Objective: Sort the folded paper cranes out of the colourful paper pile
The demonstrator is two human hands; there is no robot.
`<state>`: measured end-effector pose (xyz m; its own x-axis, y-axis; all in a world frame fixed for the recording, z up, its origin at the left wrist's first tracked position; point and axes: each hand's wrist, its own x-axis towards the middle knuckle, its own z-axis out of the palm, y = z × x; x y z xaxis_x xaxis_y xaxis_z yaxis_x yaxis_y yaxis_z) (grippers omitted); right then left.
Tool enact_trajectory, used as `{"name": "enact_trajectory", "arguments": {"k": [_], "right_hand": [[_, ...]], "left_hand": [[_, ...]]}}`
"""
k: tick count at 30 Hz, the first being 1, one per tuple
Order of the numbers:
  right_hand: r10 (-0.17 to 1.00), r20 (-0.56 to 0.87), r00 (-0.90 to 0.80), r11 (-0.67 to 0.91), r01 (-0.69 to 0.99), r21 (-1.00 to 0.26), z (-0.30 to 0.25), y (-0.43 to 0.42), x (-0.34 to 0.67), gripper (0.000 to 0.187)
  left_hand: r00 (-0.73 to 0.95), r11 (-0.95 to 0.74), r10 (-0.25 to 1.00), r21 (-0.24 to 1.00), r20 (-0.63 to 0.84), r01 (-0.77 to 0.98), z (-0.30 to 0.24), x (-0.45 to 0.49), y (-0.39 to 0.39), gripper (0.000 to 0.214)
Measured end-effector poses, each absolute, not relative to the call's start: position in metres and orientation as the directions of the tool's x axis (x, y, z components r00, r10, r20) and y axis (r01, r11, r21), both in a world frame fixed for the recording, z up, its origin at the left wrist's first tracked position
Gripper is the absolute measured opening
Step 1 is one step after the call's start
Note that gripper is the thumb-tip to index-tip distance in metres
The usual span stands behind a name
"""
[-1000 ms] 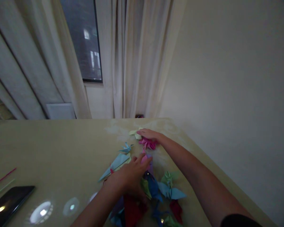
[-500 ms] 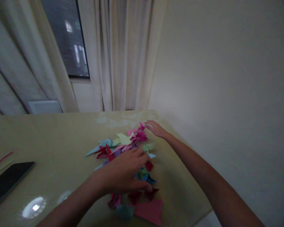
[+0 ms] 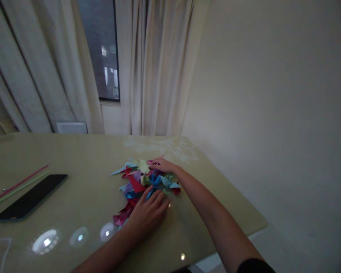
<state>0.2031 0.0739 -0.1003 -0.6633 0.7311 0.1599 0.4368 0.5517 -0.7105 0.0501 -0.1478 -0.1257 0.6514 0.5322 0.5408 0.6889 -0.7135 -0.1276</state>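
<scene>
A heap of folded-paper origami cranes [image 3: 138,184] in red, blue, pink, purple and pale green lies on the glossy table. My left hand [image 3: 152,206] rests against the near right side of the heap, fingers spread and touching the paper; it covers part of the near cranes. At the far right side, my right hand [image 3: 163,165] reaches over pink pieces with its fingers stretched out and slightly bent. Light blue folded paper [image 3: 169,182] shows between the two hands. Neither hand visibly grips a piece.
To the left on the table [image 3: 85,167] lie a black tablet or large phone [image 3: 31,197], a pink stick [image 3: 22,182] and a light green stick [image 3: 24,185]. A wall [image 3: 267,113] runs along the right side. Curtains [image 3: 165,68] and a window stand behind the table.
Both hands have come in closer around the cranes, and the heap is more compact. The pink and red pieces at its near end have shifted away from the near edge. My view has turned left.
</scene>
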Motion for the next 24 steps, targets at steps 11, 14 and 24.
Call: {"name": "enact_trajectory", "arguments": {"k": [11, 14, 24], "right_hand": [[0.875, 0.246, -0.418, 0.432, 0.442, -0.786, -0.078, 0.029, 0.266, 0.050], [0.931, 0.257, -0.261, 0.352, 0.447, -0.822, -0.089, 0.015, 0.288, 0.053], [0.945, 0.285, -0.162, 0.312, 0.174, -0.934, -0.123, -0.029, 0.190, 0.036]], "left_hand": [[0.131, -0.218, 0.905, 0.177, 0.406, 0.960, -0.093, 0.002, -0.147, 0.091], [0.061, -0.121, 0.962, 0.216, 0.267, 0.969, -0.092, -0.008, -0.138, 0.104], [0.311, -0.448, 0.881, 0.417, 0.357, 0.791, -0.109, -0.011, -0.113, 0.108]]}}
